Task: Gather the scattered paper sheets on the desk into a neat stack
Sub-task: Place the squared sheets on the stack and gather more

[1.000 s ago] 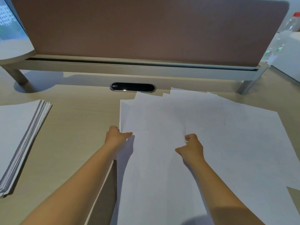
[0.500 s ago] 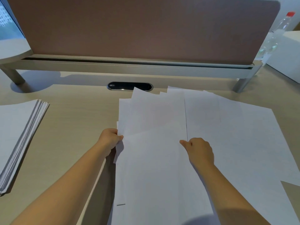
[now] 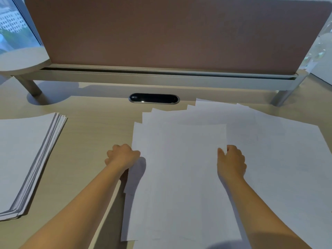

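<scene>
Several white paper sheets (image 3: 179,159) lie overlapped in the middle of the wooden desk (image 3: 89,141). My left hand (image 3: 123,156) grips the left edge of the gathered bunch, fingers curled round it. My right hand (image 3: 230,163) pinches the right edge of the top sheet. More loose sheets (image 3: 287,159) fan out underneath to the right and toward the back. A thicker stack of paper (image 3: 23,159) rests at the left of the desk, its edges slightly staggered.
A brown divider panel (image 3: 161,33) on a grey rail closes the back of the desk. A black oval cable grommet (image 3: 154,98) sits just behind the sheets. A round side table (image 3: 19,60) is at the far left, a plastic bottle (image 3: 318,49) at the far right.
The top sheet, held at both edges, has slid toward me and squared up over the bunch. My right hand moved right to the sheet's edge. The left hand kept its hold.
</scene>
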Demonstrator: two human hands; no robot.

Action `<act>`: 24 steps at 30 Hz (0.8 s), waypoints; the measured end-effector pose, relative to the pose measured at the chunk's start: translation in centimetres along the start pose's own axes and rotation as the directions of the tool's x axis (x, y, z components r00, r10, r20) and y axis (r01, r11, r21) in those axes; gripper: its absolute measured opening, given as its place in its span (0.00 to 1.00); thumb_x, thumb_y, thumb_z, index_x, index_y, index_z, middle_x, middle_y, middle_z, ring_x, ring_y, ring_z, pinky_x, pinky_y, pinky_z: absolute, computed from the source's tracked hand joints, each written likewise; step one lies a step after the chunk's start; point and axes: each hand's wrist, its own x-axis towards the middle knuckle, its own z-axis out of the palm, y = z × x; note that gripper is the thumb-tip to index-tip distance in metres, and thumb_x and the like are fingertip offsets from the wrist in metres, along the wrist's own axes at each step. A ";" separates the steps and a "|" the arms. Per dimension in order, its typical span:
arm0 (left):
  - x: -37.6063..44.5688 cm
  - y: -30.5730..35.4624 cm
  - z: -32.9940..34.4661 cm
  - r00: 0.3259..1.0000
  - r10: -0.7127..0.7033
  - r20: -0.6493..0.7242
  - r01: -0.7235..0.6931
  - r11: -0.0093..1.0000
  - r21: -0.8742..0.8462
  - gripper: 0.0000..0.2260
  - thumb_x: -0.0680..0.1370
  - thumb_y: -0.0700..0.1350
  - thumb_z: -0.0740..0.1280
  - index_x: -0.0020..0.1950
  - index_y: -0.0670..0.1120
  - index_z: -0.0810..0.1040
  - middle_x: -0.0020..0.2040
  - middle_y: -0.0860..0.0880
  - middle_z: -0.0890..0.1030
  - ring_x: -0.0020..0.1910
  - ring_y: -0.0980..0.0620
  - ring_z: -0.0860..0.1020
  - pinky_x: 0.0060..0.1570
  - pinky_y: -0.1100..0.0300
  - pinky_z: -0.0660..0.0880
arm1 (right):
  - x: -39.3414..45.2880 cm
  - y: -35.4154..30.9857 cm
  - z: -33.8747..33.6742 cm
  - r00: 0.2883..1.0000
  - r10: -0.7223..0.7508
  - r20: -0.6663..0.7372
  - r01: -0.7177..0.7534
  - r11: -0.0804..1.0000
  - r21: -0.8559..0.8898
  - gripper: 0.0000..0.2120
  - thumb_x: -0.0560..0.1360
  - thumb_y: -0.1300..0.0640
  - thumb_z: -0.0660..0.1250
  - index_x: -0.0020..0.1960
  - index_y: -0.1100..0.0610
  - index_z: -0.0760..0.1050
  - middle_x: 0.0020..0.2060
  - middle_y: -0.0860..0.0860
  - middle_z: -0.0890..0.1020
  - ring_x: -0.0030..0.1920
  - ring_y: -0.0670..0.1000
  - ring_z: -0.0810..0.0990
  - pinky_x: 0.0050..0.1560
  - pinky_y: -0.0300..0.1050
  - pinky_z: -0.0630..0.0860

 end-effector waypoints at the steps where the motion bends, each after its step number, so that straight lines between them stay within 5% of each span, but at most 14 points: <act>1: -0.2 0.1 0.1 0.999 -0.011 -0.038 0.011 1.000 0.013 0.13 0.77 0.49 0.60 0.54 0.42 0.75 0.57 0.42 0.70 0.60 0.40 0.68 0.55 0.52 0.67 | -0.2 -0.3 0.2 0.999 0.017 0.036 -0.013 0.994 -0.104 0.21 0.79 0.50 0.56 0.68 0.60 0.64 0.61 0.57 0.73 0.64 0.59 0.70 0.63 0.53 0.67; 4: -1.2 0.5 1.3 0.999 -0.012 -0.042 0.008 0.995 -0.096 0.24 0.77 0.54 0.61 0.67 0.42 0.65 0.68 0.41 0.62 0.68 0.39 0.61 0.63 0.50 0.63 | -1.0 -0.9 0.6 0.993 0.037 0.111 -0.010 0.972 -0.235 0.28 0.78 0.47 0.58 0.73 0.59 0.57 0.69 0.57 0.66 0.69 0.59 0.64 0.66 0.54 0.64; 9: -1.8 2.1 2.3 0.997 0.008 0.076 0.029 0.876 -0.481 0.31 0.75 0.50 0.67 0.71 0.40 0.58 0.70 0.42 0.60 0.68 0.39 0.65 0.62 0.49 0.67 | -1.5 -3.0 1.8 0.965 0.063 0.254 -0.065 0.998 -0.003 0.29 0.77 0.53 0.62 0.73 0.60 0.55 0.69 0.57 0.64 0.68 0.60 0.65 0.67 0.51 0.65; 16: -0.6 -2.1 1.1 0.997 0.009 0.082 0.044 0.782 -0.621 0.11 0.72 0.35 0.68 0.53 0.32 0.76 0.48 0.39 0.79 0.47 0.42 0.78 0.47 0.54 0.73 | -1.7 -2.5 2.9 0.885 0.167 0.435 -0.321 0.895 0.309 0.21 0.70 0.66 0.68 0.62 0.67 0.68 0.41 0.57 0.75 0.42 0.56 0.76 0.42 0.46 0.73; 18: -1.0 -3.1 0.7 0.995 0.052 0.080 0.003 0.819 -0.574 0.01 0.73 0.33 0.66 0.44 0.36 0.77 0.42 0.41 0.78 0.44 0.44 0.76 0.45 0.56 0.71 | -2.5 -2.7 3.0 0.858 0.135 0.495 -0.329 0.885 0.330 0.17 0.72 0.66 0.68 0.59 0.67 0.70 0.45 0.58 0.76 0.49 0.59 0.77 0.49 0.48 0.75; 21: -1.2 -3.9 0.7 0.995 0.101 -0.003 -0.087 0.845 -0.528 0.10 0.74 0.34 0.64 0.34 0.41 0.70 0.36 0.43 0.74 0.38 0.46 0.72 0.40 0.58 0.67 | -3.8 -2.9 2.8 0.904 0.042 0.426 -0.200 0.921 0.334 0.14 0.75 0.62 0.65 0.58 0.67 0.72 0.52 0.60 0.78 0.51 0.58 0.77 0.57 0.49 0.74; 24: -1.8 -3.4 0.9 0.979 0.180 -0.097 -0.204 0.839 -0.504 0.12 0.76 0.38 0.64 0.35 0.42 0.65 0.35 0.44 0.69 0.36 0.48 0.68 0.36 0.58 0.63 | -4.0 -2.3 1.6 0.949 -0.021 0.313 -0.126 0.888 0.441 0.14 0.77 0.61 0.63 0.61 0.65 0.73 0.58 0.59 0.78 0.58 0.59 0.77 0.59 0.46 0.72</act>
